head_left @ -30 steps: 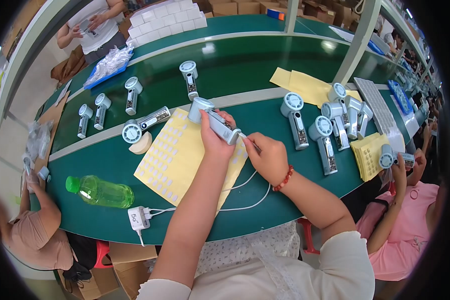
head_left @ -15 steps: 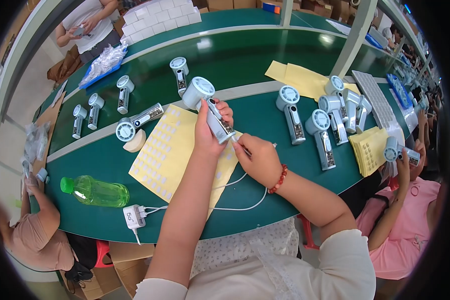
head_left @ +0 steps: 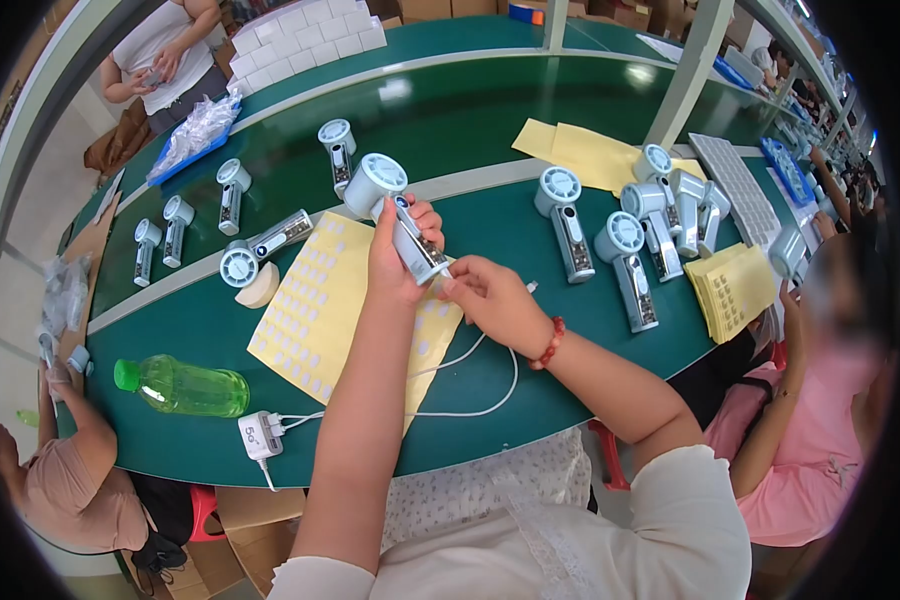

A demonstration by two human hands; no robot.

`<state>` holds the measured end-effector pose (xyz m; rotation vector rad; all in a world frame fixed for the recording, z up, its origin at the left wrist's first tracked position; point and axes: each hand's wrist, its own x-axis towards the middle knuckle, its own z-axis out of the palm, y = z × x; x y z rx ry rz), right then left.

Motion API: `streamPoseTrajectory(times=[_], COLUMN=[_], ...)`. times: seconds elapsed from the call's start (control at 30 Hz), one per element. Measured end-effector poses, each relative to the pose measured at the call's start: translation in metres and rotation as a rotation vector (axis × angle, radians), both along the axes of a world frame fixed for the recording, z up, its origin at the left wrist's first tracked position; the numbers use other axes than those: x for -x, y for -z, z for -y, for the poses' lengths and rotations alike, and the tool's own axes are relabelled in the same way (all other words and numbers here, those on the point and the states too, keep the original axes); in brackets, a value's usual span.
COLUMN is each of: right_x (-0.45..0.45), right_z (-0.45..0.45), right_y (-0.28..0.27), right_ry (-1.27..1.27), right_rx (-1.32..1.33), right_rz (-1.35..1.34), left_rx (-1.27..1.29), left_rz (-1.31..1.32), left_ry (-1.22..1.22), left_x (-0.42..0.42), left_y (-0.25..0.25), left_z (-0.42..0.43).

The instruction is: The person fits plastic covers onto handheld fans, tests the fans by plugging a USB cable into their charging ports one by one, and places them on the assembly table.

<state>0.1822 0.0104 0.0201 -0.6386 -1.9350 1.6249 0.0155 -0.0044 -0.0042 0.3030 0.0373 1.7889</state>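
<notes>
My left hand (head_left: 402, 262) is closed around a light-blue handheld fan (head_left: 410, 240). Its round head points up and to the left, and its handle slants down to the right. My right hand (head_left: 498, 300) pinches the end of a white charging cable (head_left: 470, 350) against the handle's lower end. The fingers hide the plug, so I cannot tell whether it sits in the fan. Beneath both hands lies a yellow sheet of pale stickers (head_left: 305, 310). The cable runs back to a white charger block (head_left: 260, 436).
A green bottle (head_left: 192, 386) lies at left. Several fans (head_left: 630, 275) lie at right by a yellow sticker stack (head_left: 732, 292); others (head_left: 232, 195) stand along the belt (head_left: 470, 110). People sit on both sides, one holding a fan (head_left: 788, 252); another person stands at far left.
The whole view has shifted slightly, moving the scene left. Both hands keep their hold at the fan's lower end. The person at right has leaned further into view.
</notes>
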Motion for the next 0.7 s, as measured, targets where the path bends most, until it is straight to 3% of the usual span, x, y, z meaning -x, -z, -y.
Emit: streamPoseTrajectory(times=[0.13,0.33,0.47,0.57,0.6,0.7], right_x=[-0.002,0.004,0.002,-0.001,-0.005,-0.008], right_z=[-0.015,-0.017,-0.011,-0.006,-0.005,-0.014], right_y=[0.007,0.024,0.013,0.006,-0.003,-0.002], right_ry=[-0.234,-0.298,-0.331,-0.469,-0.405,-0.087], right_rx=[0.481,0.696,0.733,0.201,0.125,-0.565], right_rz=[-0.052,-0.286,-0.276,-0.337,-0.230,0.177], left_rx=[0.021,0.073,0.024,-0.009,-0.021,-0.008], left_rz=[-0.013,-0.011,-0.071,0.274,0.253,0.134], left_ry=[0.019,-0.104,-0.162,-0.288,-0.278,-0.222], left_x=[-0.002,-0.006,-0.006,0.036,0.034,0.018], left_y=[0.000,0.000,-0.003,0.025,0.022,0.011], left_z=[0.000,-0.002,0.000,-0.011,-0.013,-0.006])
